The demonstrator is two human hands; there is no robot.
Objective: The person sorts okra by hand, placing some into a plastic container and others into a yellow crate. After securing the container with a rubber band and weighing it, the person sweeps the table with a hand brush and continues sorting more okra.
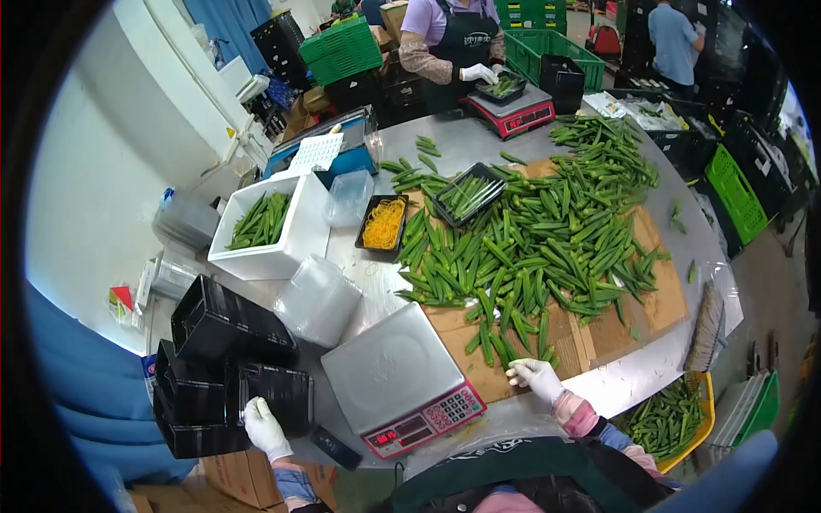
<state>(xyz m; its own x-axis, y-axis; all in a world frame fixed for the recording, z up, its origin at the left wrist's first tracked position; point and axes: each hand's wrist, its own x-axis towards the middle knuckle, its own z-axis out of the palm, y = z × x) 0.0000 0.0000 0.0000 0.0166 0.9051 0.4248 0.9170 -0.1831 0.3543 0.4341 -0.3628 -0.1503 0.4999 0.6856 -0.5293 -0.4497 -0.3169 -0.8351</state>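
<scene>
My left hand (265,430), in a white glove, grips the near edge of a black plastic tray (286,398) beside the stacked black trays. My right hand (536,379), also gloved, is at the near edge of the okra pile (547,231), its fingertips drawn together on an okra pod (510,349). Between my hands stands a scale (389,368) with a bare metal plate and a red keypad. A filled black tray of okra (470,195) sits on the pile.
A foam box of okra (278,244), orange bands in a black tray (383,224) and clear lids (318,299) stand to the left. Opposite, a co-worker's gloved hand (479,74) is at a tray on another scale (517,111). A yellow basket (705,410) and a brush (708,325) are at right.
</scene>
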